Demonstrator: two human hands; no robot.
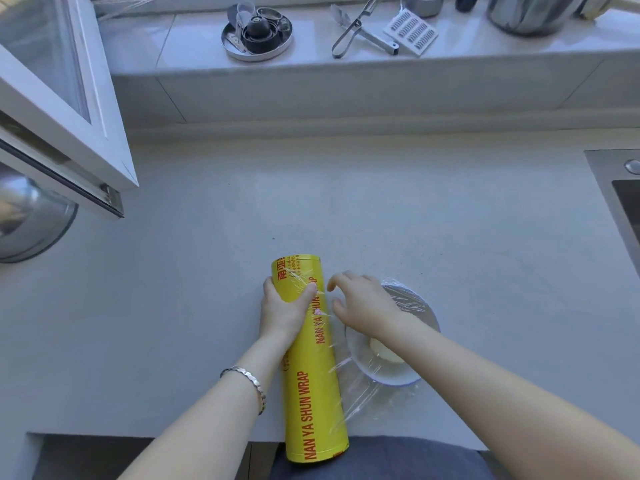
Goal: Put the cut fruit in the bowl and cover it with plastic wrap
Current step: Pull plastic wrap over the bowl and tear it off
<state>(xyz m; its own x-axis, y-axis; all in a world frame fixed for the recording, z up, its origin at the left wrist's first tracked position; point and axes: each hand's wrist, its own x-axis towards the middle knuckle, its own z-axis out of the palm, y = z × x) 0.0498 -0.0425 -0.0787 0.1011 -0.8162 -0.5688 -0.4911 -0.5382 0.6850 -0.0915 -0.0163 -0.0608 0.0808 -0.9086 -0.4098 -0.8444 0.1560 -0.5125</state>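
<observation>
Nearest lay the end of the yellow plastic wrap roll (311, 358), overhanging the front edge of the counter (415, 220) above a blue cloth (381, 459) at the person's lap. The left hand (282, 310), with a bracelet (247, 382) on its wrist, gripped the roll toward its far end, fingers curled round the left side and thumb laid across the top, probably to pin the roll down so it would not turn while the sheet was drawn tight. The right hand (363, 306) hovered just beside the roll with fingers half-curled and spread, thumb apart from forefinger and nothing pinched between them. Whether its tips touched the clear film (367, 393) could not be told. That film ran from the roll's right side across the bowl (426, 306), wrinkled over the rim and trailing loose on the counter on the near side, so the cover looked laid but not yet severed from the roll. A pale piece of cut fruit (384, 351) sat inside the bowl, partly hidden by the right wrist. The bowl itself stood on the counter just right of the roll. The roll's long axis ran away from the person, its far end leaning slightly left and pointing toward the windowsill (485, 57), where metal utensils lay. A sink (620, 202) edged the counter at far right.
</observation>
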